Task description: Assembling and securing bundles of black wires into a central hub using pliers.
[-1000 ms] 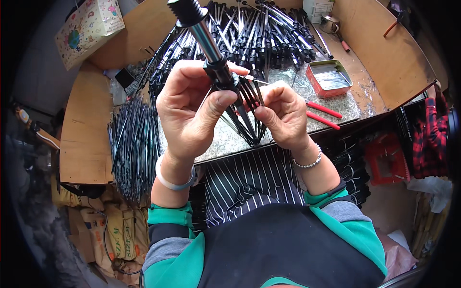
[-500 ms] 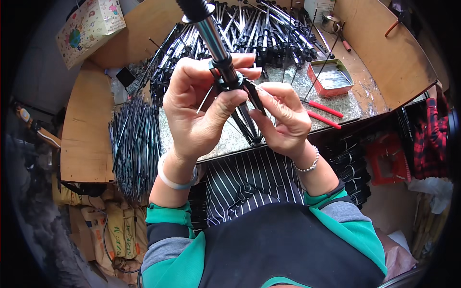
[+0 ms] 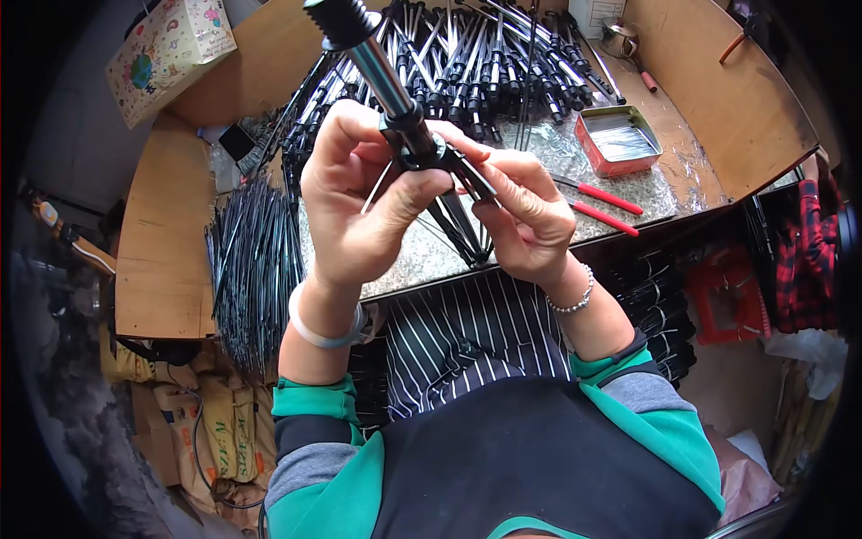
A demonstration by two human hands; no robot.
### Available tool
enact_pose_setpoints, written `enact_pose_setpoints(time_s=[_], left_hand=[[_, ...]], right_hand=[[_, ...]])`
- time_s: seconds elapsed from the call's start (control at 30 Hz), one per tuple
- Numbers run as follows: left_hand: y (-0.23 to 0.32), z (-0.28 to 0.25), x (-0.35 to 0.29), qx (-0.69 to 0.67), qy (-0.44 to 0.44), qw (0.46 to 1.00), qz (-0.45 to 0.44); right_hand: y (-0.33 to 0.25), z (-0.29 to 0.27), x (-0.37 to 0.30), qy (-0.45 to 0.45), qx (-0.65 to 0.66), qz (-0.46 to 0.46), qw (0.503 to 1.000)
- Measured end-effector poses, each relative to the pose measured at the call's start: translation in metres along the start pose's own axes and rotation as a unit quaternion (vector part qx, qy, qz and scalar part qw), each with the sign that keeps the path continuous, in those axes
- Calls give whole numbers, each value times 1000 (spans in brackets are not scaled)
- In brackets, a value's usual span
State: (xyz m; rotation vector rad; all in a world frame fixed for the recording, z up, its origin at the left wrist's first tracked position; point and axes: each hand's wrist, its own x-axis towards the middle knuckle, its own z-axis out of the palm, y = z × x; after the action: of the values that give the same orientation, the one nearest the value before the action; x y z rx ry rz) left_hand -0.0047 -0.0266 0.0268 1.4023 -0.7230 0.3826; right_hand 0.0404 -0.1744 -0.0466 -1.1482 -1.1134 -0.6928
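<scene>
Wooden bench walls (image 3: 162, 260) flank bundled dark rods (image 3: 256, 269) at left. Centrally, the left hand (image 3: 359, 202) grips an umbrella frame (image 3: 386, 83) by its hub; the right hand (image 3: 530, 220) pinches its struts (image 3: 474, 175). Slender ribs (image 3: 528, 90) beyond have just drawn together, spread less widely. Red-handled pliers (image 3: 609, 198) lie right.

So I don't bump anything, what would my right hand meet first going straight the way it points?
Your right hand would probably meet the black ribs beside it, then perhaps your left hand; depth there is hard to judge.
</scene>
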Motion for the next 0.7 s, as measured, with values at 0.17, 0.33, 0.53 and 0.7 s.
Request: enact_pose_setpoints(time_s=[0.17,0.33,0.53,0.7], left_hand=[[-2,4,-2,38,27,998,49],[-9,5,-1,30,51,996,71],[-12,2,1,8,49,996,68],[-15,5,0,8,68,994,80]], right_hand=[[-3,2,-1,6,5,27,1000],[-1,-3,0,-13,-62,-8,998],[4,0,1,-22,-61,-17,998],[4,5,0,15,-53,26,998]])
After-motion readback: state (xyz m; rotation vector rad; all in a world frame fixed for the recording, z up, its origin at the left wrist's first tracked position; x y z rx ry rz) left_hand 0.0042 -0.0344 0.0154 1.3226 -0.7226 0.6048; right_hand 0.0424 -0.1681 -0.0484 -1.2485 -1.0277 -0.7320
